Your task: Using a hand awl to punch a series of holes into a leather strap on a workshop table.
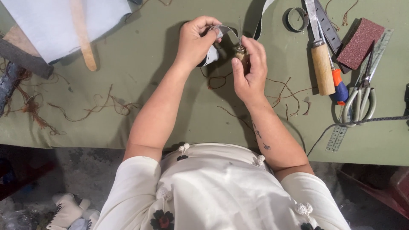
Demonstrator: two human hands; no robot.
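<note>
My left hand [197, 40] pinched a thin grey strip [225, 30] near its curved top, fingers closed on it. My right hand [251, 70] gripped a small wooden-handled awl [241, 52], needle pointing up, w/ the strip arching just above it, both held over the green table [170, 110]. The strip looked light, bendy, prob. slippery-smooth, so best held close to the work pt, thumb & forefinger. The awl tip looked sharp & thin; I judged the stubby handle the safe place to hold. Loose brown threads [98, 108] lay nearby; scissors [360, 100] well to the right.
</note>
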